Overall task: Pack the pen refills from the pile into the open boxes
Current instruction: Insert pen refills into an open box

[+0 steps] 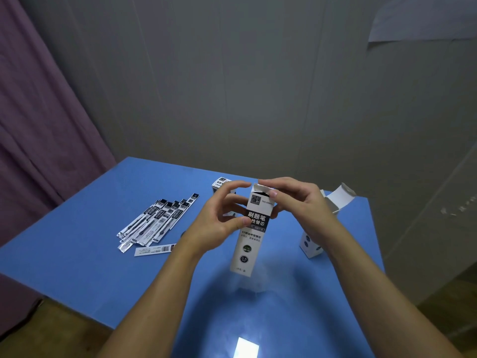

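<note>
Both hands hold one tall white box point(251, 228) upright above the middle of the blue table point(77, 262), and its bottom end seems to float a little over the surface. The left hand point(219, 218) grips the box from the 9 o'clock side: the thumb presses on the black label band at the front, and the curled fingers go around the far side near the top. The right hand point(294, 200) comes from the 3 o'clock side, with its fingers bent over the top end of the box and the fingertips on the small white flap there; the thumb is under the hand, against the side of the box. Whether the flap is already closed I cannot tell. The pile of pen refills point(157, 223) lies on the table toward 9 o'clock from the hands, well apart from them, in long flat black-and-white packets that fan out; one packet point(154, 250) lies alone just at the near edge of the pile. A second box point(325, 223) stands at 3 o'clock, partly behind the right forearm, with its lid flap open and raised. A third box point(219, 183) is visible at 12 o'clock, mostly hidden behind the left hand's fingers.
</note>
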`<state>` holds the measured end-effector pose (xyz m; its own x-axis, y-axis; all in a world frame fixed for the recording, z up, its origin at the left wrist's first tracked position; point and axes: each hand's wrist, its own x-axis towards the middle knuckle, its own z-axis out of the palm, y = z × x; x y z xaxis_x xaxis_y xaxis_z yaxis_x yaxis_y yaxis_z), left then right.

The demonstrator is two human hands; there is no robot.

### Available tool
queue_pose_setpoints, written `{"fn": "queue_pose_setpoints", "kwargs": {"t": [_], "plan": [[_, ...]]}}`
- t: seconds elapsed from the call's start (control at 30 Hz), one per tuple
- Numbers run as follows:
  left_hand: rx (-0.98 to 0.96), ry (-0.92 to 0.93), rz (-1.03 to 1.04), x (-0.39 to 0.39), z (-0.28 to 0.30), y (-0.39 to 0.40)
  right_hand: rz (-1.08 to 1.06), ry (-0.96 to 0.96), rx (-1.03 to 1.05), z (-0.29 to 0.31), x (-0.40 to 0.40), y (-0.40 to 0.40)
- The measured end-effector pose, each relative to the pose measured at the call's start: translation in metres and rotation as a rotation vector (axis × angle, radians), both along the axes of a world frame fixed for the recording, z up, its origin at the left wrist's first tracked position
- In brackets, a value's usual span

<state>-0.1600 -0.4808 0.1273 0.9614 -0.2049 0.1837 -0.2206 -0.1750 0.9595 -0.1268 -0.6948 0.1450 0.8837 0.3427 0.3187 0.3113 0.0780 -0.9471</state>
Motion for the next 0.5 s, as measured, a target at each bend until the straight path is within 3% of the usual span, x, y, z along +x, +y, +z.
{"fn": "queue_pose_setpoints", "kwargs": {"t": [0.3,0.5], "plan": [[-0.001,0.015,-0.007,0.0002,-0.0047,-0.0008,-0.018,0.044,-0.025,0.0042,-0.0014,-0.0003],[-0.030,0.003,-0.006,0.0008,-0.0062,-0.0001,-0.017,-0.047,-0.103,0.0017,-0.0015,-0.0011]]}}
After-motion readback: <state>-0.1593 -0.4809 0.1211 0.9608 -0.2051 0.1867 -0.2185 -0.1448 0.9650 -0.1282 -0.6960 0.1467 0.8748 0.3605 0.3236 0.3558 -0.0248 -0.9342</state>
